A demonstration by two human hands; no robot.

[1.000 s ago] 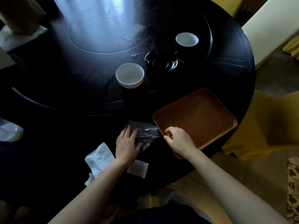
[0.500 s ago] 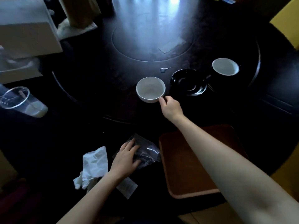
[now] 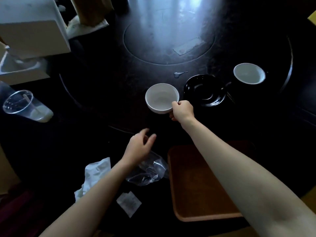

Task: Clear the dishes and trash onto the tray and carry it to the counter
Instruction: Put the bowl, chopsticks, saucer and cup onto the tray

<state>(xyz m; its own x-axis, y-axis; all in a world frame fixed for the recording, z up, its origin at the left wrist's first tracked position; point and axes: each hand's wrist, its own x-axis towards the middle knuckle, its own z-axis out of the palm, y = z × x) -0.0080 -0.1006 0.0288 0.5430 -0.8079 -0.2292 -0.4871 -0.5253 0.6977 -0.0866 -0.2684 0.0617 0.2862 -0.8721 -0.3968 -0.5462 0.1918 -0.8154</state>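
My right hand grips the near right rim of a white bowl at the middle of the dark round table. My left hand hovers open, fingers spread, just above a crumpled clear plastic bag. A brown tray lies at the near edge under my right forearm. A black saucer sits right of the bowl, and a second white cup stands further right. A crumpled white napkin and a small paper packet lie near my left arm.
A clear plastic cup with a straw and milky liquid lies tilted at the left. White boxes stand at the far left. A small spill marks the table behind the saucer. A flat card lies on the inner disc.
My right hand went from the tray's edge out to the white bowl and closed on its rim. My left hand lifted off the plastic bag and opened.
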